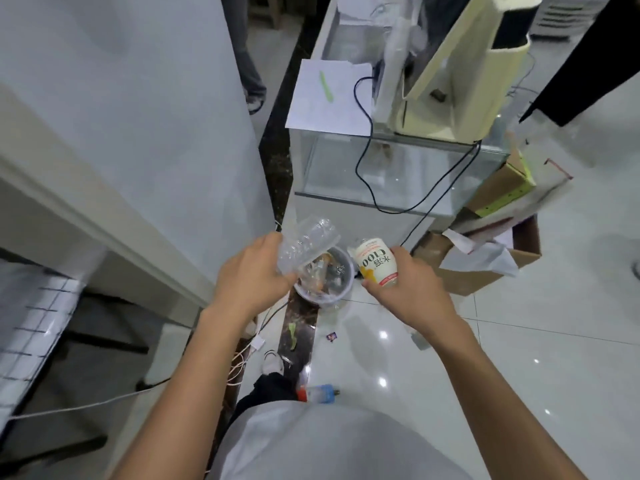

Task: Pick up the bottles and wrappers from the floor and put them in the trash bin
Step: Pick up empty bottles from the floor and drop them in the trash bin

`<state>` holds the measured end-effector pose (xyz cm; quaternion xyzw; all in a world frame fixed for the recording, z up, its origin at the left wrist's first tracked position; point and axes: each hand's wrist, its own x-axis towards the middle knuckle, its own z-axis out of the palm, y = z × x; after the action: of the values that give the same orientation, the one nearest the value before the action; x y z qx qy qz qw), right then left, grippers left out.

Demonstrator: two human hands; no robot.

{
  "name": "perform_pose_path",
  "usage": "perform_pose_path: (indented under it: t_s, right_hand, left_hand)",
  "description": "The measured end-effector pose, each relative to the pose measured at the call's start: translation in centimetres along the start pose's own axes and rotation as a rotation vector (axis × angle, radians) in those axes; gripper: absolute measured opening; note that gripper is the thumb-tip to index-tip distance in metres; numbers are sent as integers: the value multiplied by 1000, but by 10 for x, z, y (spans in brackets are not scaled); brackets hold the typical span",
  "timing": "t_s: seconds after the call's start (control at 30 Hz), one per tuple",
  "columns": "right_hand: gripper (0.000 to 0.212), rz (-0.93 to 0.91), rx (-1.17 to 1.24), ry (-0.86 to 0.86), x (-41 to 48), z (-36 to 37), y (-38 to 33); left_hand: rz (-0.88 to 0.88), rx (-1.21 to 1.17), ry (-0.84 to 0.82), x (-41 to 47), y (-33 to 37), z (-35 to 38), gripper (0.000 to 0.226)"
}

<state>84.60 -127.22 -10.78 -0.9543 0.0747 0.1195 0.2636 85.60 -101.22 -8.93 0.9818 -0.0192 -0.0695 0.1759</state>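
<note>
My left hand [251, 275] grips a crumpled clear plastic bottle [306, 242] just above the small round trash bin [341, 294], which holds clear plastic and orange scraps. My right hand [405, 289] holds a bottle with a white and yellow label [375, 263] to the right of the bin's rim. On the floor near my feet lies a bottle with a red cap and blue label [318, 393]. A small dark wrapper [331, 337] and a green scrap [292, 336] lie on the floor below the bin.
A glass tank [391, 178] with papers, a cream bag and a black cable stands behind the bin. An open cardboard box [481, 265] with papers sits at the right. A white cabinet [138, 133] is at the left. White cables trail by my shoe [273, 362].
</note>
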Motion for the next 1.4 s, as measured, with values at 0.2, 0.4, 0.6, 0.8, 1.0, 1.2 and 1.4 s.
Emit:
perform_pose_path:
  t_s: [0.2,0.4,0.6,0.8,1.0,1.2,1.4]
  right_hand:
    - [69,56,-44,-13,48,23,-53]
    - [65,118,34,25,81,34,-86]
    - [56,107,135,54,97,31,-85]
    - [63,82,142,-11,130,32,-67]
    - [66,73,118,-53,195,108,-18]
    - [62,76,160,-48,264,238,67]
    - [46,43,154,-8,335,360,139]
  left_hand:
    - [-6,-113,-29,52,-57,-15,56]
    - [-34,-132,-136,98,-89,-17,51]
    - [-81,-217,-191,127,-91,-8,52]
    - [-244,-274,-197,146,-87,24,63]
    - [-324,-353,-138,183,-105,120,64]
    - [-318,-426,-191,232,-145,276,66]
    - [-331,-590,-166,268,-187,407,51]
